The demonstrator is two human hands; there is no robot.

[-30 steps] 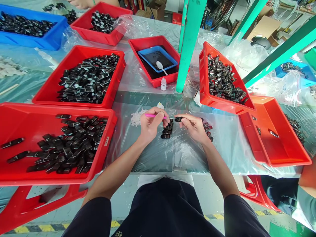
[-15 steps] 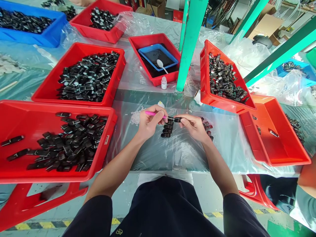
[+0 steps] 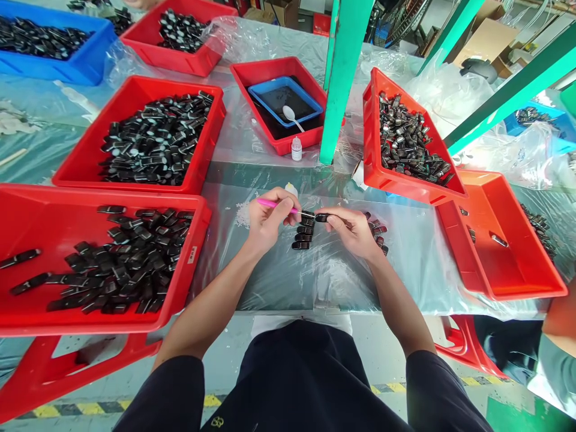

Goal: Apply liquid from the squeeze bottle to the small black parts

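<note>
My left hand [image 3: 269,221] grips a pink pen-like tool [image 3: 266,203], its thin tip pointing right at a small black part. That black part [image 3: 321,218] is pinched by its right end in the fingers of my right hand [image 3: 351,231]. Between my hands, a short column of similar black parts [image 3: 302,237] lies on the plastic-covered table [image 3: 279,282]. More dark parts [image 3: 377,229], some with reddish faces, lie just beyond my right hand and are partly hidden by it. A white bottle with a yellowish tip [image 3: 291,189] stands behind my left hand.
Red bins of black parts stand at left [image 3: 198,264] and behind it [image 3: 215,138]. Another red bin [image 3: 445,195] rests partly over an orange-red one [image 3: 531,288] at right. A green post [image 3: 338,96] rises beside a blue tray [image 3: 288,84] with a spoon. A person's arm shows far right.
The view has shifted slightly. Both hands keep their holds, and the tool and black part stay nearly in the same place relative to each other.
</note>
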